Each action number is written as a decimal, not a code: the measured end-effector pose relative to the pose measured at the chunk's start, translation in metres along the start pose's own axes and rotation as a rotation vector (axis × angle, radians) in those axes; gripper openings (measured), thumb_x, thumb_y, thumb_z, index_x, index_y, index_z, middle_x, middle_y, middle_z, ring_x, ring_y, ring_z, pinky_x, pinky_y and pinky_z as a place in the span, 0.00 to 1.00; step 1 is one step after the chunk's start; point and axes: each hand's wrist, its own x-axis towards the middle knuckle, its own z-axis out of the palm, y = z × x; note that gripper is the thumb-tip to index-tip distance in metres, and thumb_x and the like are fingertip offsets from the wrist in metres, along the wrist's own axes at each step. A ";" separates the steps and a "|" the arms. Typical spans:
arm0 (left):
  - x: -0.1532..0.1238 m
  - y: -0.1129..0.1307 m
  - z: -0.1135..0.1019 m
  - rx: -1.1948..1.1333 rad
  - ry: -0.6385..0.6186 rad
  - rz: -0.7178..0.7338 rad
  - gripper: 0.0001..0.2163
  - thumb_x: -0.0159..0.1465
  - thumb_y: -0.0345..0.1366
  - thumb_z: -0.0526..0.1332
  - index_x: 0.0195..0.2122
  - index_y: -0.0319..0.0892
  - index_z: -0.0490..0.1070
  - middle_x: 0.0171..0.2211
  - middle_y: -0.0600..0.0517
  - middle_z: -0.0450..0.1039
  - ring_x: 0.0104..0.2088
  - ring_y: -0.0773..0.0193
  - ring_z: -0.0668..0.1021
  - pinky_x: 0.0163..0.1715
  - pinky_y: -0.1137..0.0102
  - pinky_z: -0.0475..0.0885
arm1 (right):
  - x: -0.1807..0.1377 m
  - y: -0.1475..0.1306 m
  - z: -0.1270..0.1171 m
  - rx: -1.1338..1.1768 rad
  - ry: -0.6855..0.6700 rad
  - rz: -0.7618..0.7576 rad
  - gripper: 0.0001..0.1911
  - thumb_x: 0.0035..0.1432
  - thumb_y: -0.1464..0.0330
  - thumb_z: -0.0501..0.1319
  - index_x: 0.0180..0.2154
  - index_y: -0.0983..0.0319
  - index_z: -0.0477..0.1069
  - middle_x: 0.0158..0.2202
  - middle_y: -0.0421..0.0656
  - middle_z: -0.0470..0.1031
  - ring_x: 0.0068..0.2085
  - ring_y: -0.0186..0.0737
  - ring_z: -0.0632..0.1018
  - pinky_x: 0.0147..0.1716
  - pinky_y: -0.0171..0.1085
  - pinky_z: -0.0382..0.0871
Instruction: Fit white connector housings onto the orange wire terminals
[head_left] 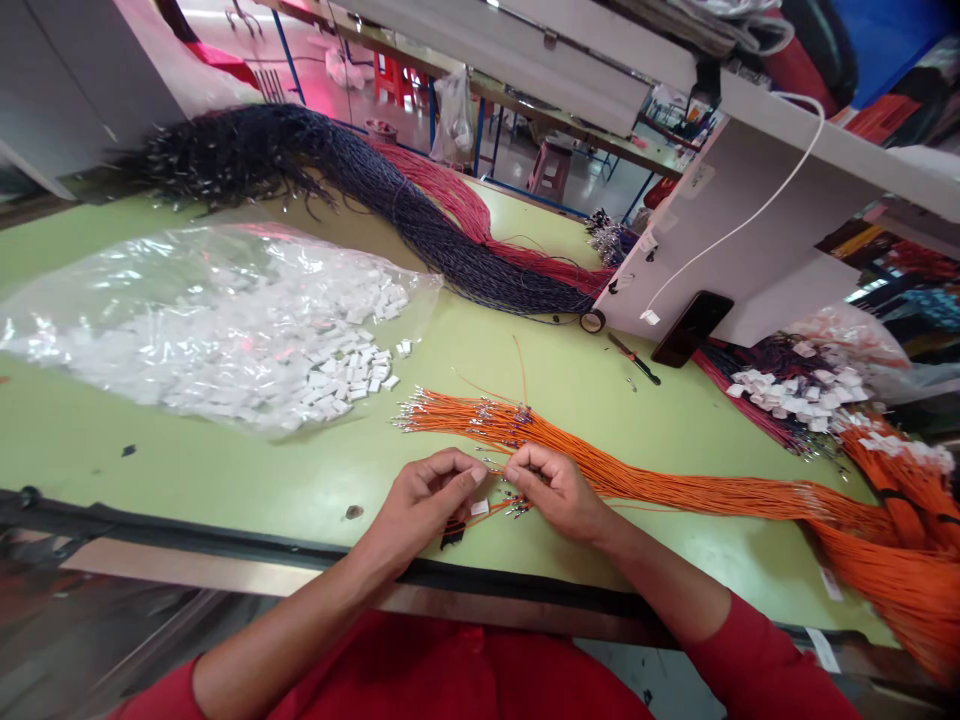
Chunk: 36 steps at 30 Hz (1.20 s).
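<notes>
Above the near part of the table, my left hand (435,490) has its thumb and forefinger pinched together; what lies between the tips is too small to make out. Close beside it, my right hand (555,488) pinches a thin orange wire, with metal ends showing between the two hands. A bundle of orange wires (637,478) with silver metal terminals (417,408) lies just beyond my fingers and runs off to the right. Below my left fingertips sits a small white connector (480,508), next to several more metal wire ends (516,503).
A clear plastic bag (150,270) spills white connectors (360,370) at the left. Dark blue wires (420,215) and red wires (457,190) stretch along the back. A knife (634,358), tape roll (592,321) and phone (693,328) lie by the white panel (750,220).
</notes>
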 end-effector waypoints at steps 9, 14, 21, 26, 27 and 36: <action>-0.002 -0.001 -0.006 0.351 -0.078 0.272 0.09 0.65 0.38 0.59 0.32 0.42 0.78 0.33 0.48 0.75 0.33 0.62 0.78 0.33 0.68 0.74 | 0.002 0.003 0.006 0.069 0.020 0.103 0.19 0.55 0.53 0.68 0.31 0.63 0.75 0.23 0.37 0.67 0.24 0.30 0.63 0.23 0.32 0.57; 0.012 0.016 -0.046 0.817 0.114 0.545 0.12 0.69 0.34 0.53 0.43 0.42 0.76 0.39 0.45 0.77 0.41 0.56 0.78 0.43 0.60 0.73 | 0.002 0.008 0.007 0.087 0.039 0.106 0.18 0.57 0.54 0.66 0.30 0.63 0.73 0.23 0.37 0.67 0.24 0.31 0.64 0.24 0.32 0.59; 0.060 0.040 -0.105 1.461 0.436 0.429 0.10 0.65 0.34 0.55 0.34 0.41 0.77 0.37 0.43 0.74 0.39 0.50 0.77 0.41 0.58 0.72 | 0.003 0.012 0.009 0.032 0.074 0.077 0.17 0.58 0.55 0.66 0.30 0.62 0.73 0.23 0.37 0.67 0.24 0.31 0.64 0.23 0.32 0.59; 0.063 0.040 -0.093 1.615 0.294 0.354 0.09 0.63 0.27 0.54 0.34 0.40 0.75 0.34 0.45 0.74 0.36 0.55 0.76 0.36 0.64 0.69 | 0.004 0.011 0.008 0.039 0.068 0.069 0.17 0.58 0.55 0.66 0.30 0.62 0.73 0.23 0.37 0.67 0.24 0.31 0.64 0.23 0.32 0.59; 0.062 0.039 -0.091 1.619 0.268 0.335 0.10 0.63 0.25 0.53 0.35 0.40 0.74 0.34 0.45 0.74 0.35 0.56 0.76 0.34 0.66 0.69 | 0.004 0.010 0.008 0.037 0.072 0.067 0.16 0.57 0.55 0.66 0.30 0.62 0.73 0.23 0.37 0.67 0.24 0.31 0.64 0.23 0.32 0.59; 0.041 0.042 -0.078 0.855 0.235 0.336 0.08 0.62 0.39 0.59 0.34 0.42 0.75 0.31 0.48 0.74 0.29 0.59 0.76 0.31 0.65 0.70 | 0.004 0.011 0.011 0.095 0.136 0.063 0.15 0.56 0.57 0.67 0.33 0.64 0.77 0.24 0.38 0.70 0.24 0.31 0.64 0.23 0.32 0.59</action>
